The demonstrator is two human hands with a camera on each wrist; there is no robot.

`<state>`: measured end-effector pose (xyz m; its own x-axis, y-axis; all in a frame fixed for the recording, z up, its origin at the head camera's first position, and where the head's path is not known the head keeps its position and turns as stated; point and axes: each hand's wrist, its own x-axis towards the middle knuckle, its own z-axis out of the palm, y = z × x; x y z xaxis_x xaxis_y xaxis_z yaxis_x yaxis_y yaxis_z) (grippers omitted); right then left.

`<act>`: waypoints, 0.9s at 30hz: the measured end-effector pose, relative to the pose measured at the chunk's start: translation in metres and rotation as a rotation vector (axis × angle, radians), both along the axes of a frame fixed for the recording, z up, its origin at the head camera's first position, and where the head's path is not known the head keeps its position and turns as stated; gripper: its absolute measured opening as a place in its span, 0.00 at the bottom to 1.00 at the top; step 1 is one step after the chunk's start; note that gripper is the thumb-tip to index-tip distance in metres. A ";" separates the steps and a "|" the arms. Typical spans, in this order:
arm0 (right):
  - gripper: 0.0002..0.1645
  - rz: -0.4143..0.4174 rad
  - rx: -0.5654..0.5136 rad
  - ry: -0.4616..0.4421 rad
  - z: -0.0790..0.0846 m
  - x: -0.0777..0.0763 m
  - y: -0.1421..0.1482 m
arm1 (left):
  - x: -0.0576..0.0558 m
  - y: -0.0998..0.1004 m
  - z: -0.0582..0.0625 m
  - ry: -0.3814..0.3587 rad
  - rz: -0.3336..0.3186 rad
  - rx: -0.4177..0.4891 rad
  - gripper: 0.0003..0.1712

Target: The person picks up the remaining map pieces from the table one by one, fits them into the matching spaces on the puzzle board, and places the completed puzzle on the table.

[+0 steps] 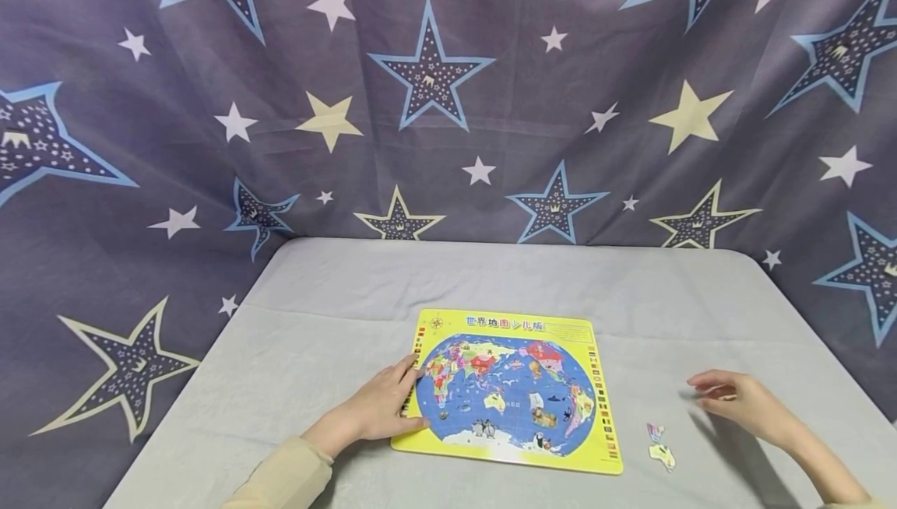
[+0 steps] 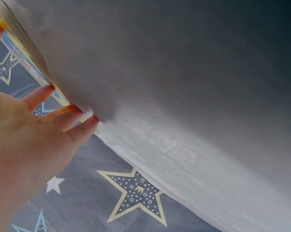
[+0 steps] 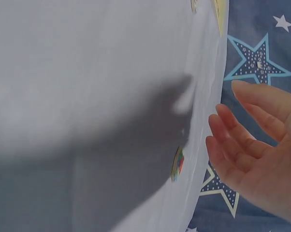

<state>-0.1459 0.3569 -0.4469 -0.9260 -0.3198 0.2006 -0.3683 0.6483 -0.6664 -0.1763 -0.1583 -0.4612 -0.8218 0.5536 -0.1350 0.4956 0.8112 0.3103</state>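
A yellow-bordered world map puzzle board [image 1: 610, 458] with a blue oval map lies on the grey-covered table. My left hand [image 1: 381, 404] rests at its left edge, thumb on the border and fingers along the side; the left wrist view shows those fingertips [image 2: 90, 120] right at the edge. My right hand [image 1: 750, 408] hovers to the right of the board, fingers loosely bent and nothing between them. Two small map puzzle pieces [image 1: 661, 457] lie close together between the board and that hand. In the right wrist view, a small colourful piece [image 3: 178, 164] lies on the cloth near my fingers.
The light grey cloth [image 1: 336, 283] covers the table out to its rounded back corners. Behind and at both sides hangs a dark curtain [image 1: 483, 104] printed with stars. My right hand casts a shadow [image 1: 743, 454] on the cloth.
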 end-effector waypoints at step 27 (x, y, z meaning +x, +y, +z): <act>0.15 -0.146 0.066 0.035 -0.013 0.010 0.040 | 0.001 0.000 -0.001 0.001 0.006 -0.001 0.46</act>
